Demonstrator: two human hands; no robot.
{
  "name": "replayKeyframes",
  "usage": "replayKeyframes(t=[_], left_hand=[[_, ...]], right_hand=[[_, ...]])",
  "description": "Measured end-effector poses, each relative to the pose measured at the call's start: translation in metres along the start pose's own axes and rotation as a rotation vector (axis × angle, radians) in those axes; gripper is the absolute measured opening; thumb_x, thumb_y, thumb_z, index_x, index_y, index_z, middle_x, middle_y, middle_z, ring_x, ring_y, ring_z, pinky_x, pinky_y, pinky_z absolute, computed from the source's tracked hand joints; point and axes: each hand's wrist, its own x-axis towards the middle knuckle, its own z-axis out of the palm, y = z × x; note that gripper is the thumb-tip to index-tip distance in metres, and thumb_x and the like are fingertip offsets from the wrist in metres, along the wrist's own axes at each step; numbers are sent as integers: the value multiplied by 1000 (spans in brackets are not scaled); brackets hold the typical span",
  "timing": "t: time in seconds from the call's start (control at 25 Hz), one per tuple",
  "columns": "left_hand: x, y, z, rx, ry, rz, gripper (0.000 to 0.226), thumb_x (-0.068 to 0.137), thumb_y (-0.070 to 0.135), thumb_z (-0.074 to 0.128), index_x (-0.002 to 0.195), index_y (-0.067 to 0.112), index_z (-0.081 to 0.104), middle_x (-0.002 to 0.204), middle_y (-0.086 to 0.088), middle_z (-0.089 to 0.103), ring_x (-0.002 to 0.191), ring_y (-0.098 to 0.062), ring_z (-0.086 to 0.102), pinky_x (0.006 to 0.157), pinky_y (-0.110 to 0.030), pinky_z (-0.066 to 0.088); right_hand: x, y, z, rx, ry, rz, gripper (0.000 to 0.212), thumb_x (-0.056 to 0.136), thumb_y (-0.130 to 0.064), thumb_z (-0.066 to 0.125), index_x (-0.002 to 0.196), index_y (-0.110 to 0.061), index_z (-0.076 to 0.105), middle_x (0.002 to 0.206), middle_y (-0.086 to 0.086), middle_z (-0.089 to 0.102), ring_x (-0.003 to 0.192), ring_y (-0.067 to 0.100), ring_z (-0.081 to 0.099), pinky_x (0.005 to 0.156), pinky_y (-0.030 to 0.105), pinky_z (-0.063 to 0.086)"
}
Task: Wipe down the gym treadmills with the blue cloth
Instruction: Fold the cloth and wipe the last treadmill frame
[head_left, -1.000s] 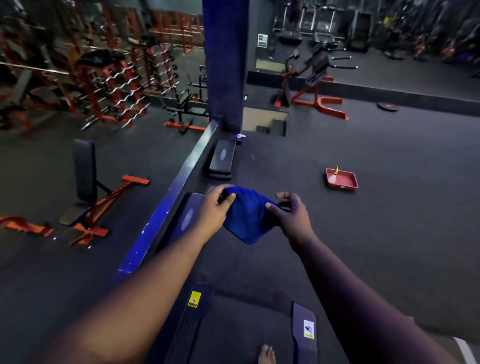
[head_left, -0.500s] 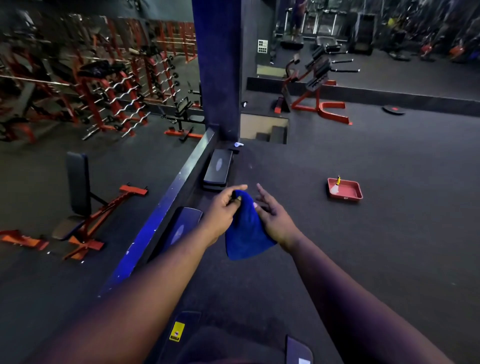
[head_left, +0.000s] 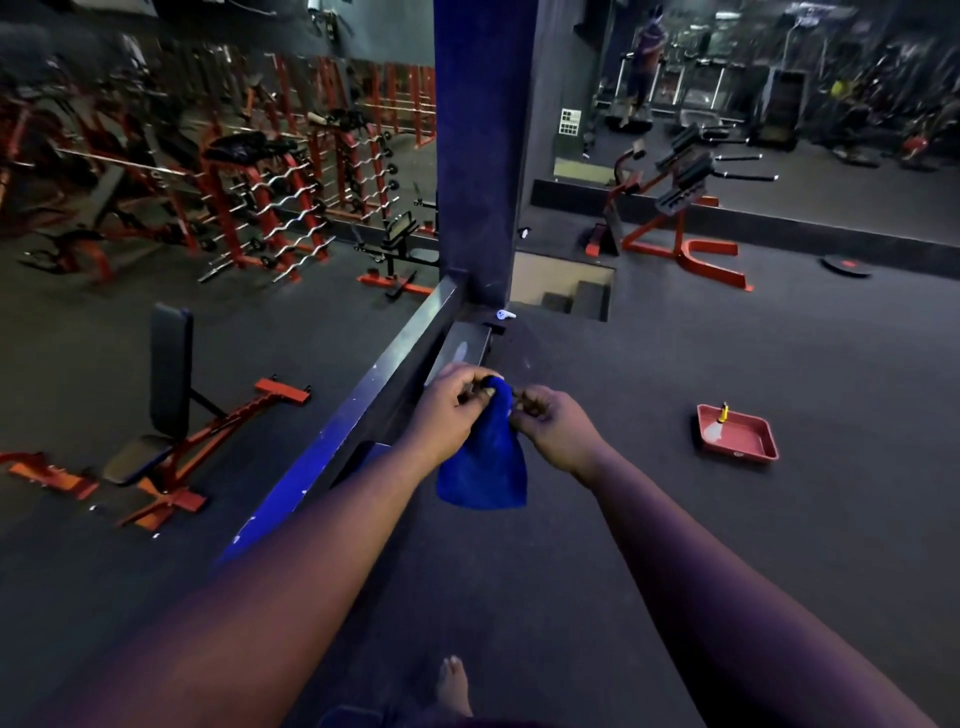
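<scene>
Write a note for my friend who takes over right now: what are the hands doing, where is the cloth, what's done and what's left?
Left hand: pinches the top of the blue cloth.
Right hand: fingers curled, pinching the same top edge.
The cloth hangs in the air between the hands, above the dark floor.
Done: cloth picked up; no wiping shows.
Left: walk to the treadmills, which seem to stand far off, and wipe them.

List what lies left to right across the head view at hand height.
Black bench → blue rail → left hand → blue cloth → right hand → red tray.
</scene>
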Motion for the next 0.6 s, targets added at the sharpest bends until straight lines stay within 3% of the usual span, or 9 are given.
replayKeyframes(t=[0.08, 0.16, 0.32, 0.44, 0.6], left_hand=[[32, -45, 0, 4, -18, -14, 29, 94, 1, 59, 105, 26, 69, 108, 7, 66, 102, -9, 63, 89, -18, 48], [71, -104, -1, 1, 5, 8, 30, 96, 4, 58, 100, 33, 68, 103, 7, 71, 101, -9, 65, 93, -26, 51], [132, -194, -29, 37, 99, -27, 14, 97, 15, 58, 87, 23, 64, 79, 11, 61, 74, 0, 54, 72, -31, 44], [151, -209, -69, 125, 181, -53, 21, 93, 32, 55, 73, 26, 52, 67, 10, 49, 60, 2, 45, 62, -30, 33], [151, -237, -128, 460, 143, -156, 22, 93, 50, 60, 89, 30, 54, 81, 8, 61, 75, -12, 59, 67, -32, 45]], right_hand=[[42, 27, 19, -43, 37, -42, 18, 84, -9, 64, 81, -28, 65, 80, -8, 63, 77, 14, 60, 79, 40, 53], [97, 61, 42, -38, 64, -116, 6, 82, -17, 65, 87, -15, 62, 87, 1, 61, 82, 18, 58, 83, 44, 51], [202, 99, 90, 1, 62, -176, 12, 84, -21, 66, 90, -16, 58, 80, -3, 61, 73, 12, 54, 73, 36, 47], [257, 77, 102, -221, 20, -307, 14, 85, -22, 67, 95, -18, 57, 88, -4, 65, 80, 13, 58, 76, 37, 49], [327, 46, 124, -584, -101, -431, 21, 86, -39, 64, 96, -21, 62, 98, 2, 66, 90, 24, 63, 73, 38, 52]])
